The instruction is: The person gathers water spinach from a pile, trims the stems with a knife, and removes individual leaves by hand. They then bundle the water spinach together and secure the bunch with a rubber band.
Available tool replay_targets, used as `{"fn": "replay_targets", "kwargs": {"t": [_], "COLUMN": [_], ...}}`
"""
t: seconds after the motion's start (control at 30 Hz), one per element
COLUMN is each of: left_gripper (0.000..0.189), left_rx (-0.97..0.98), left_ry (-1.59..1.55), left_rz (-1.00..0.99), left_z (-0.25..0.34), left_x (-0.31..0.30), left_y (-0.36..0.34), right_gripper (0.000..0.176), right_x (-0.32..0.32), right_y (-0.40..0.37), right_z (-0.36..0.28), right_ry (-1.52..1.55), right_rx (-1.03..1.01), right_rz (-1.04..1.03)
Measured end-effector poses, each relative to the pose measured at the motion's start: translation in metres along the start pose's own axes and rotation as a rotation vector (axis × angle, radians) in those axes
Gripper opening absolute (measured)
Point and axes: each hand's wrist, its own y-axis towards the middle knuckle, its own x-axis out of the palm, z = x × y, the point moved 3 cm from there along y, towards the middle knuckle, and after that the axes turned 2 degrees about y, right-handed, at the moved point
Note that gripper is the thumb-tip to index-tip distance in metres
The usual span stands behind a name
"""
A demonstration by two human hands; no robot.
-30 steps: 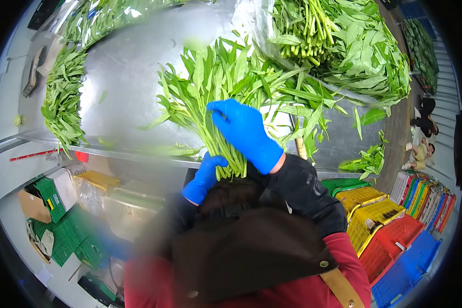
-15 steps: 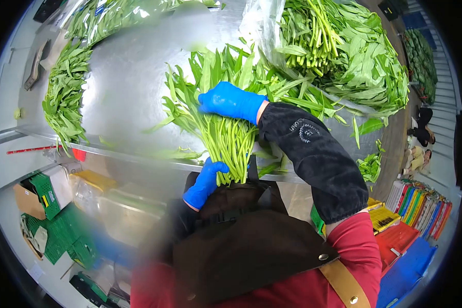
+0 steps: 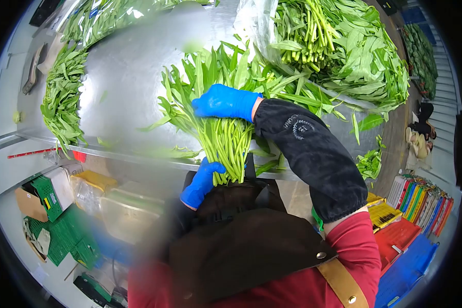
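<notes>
My left grip (image 3: 203, 182) clenches the greens bunch (image 3: 226, 141) at its firmer stem ends; my right grip (image 3: 223, 101) clasps the middle, which seems light and floppy.

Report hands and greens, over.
Left hand gripping stem ends of greens bunch. Right hand laid across its middle, grip unclear. Loose greens close behind on table.

Bunch of greens (image 3: 223, 133) lies at the table's (image 3: 128, 77) near edge, stems overhanging. Left hand (image 3: 200, 179) grips the stem ends below the edge, and the right hand (image 3: 223, 101) lies across the middle. Big heap (image 3: 344, 46) sits at the far right corner, loose greens (image 3: 61, 97) line the left edge, and crates (image 3: 405, 246) stand below right.
</notes>
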Motion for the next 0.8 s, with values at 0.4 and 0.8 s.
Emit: {"fn": "replay_targets", "kwargs": {"t": [0.4, 0.8], "left_gripper": [0.066, 0.064], "left_rx": [-0.028, -0.027], "left_ry": [0.037, -0.012], "left_rz": [0.033, 0.063], "left_z": [-0.005, -0.015], "left_x": [-0.004, -0.017], "left_y": [-0.001, -0.001], "right_gripper": [0.012, 0.014], "right_x": [0.011, 0.014], "right_y": [-0.008, -0.004], "right_z": [-0.002, 0.000], "right_ry": [0.042, 0.098], "right_rx": [-0.011, 0.110], "right_rz": [0.096, 0.010]}}
